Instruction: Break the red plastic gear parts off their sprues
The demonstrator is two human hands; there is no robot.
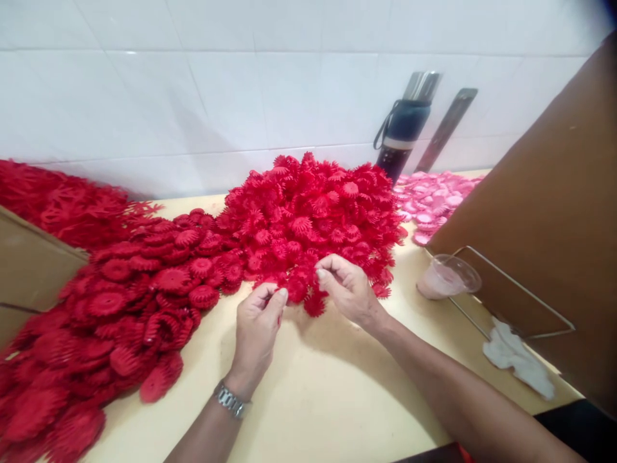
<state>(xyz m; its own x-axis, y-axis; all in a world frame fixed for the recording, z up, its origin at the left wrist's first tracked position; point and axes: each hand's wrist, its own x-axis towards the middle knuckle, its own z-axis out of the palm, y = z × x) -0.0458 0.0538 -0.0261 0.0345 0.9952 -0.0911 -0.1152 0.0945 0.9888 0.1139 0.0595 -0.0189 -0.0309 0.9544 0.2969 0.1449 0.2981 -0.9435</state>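
Observation:
My left hand [256,325], with a metal watch [230,400] on its wrist, is closed in a pinch at the near edge of a heap of red artificial flowers [313,212]. Bits of red show at its fingers, so it seems to hold a small red flower piece. Level with it, my right hand [348,290] pinches with thumb and forefinger beside the same heap; what lies between those fingertips is too small to make out. Between the hands, a few red flowers [314,302] hang over the near edge of the heap. Flat, fringed red discs [108,302] are piled left of my left hand.
Red cut petals [58,199] lie at the far left beside a cardboard box [33,263]. Pink flower discs [436,199], a dark flask [405,132] and a metal bar [448,128] stand at the back right. A plastic cup [441,280], a wire frame [520,289], a crumpled tissue [518,357] and a brown board [540,212] are right.

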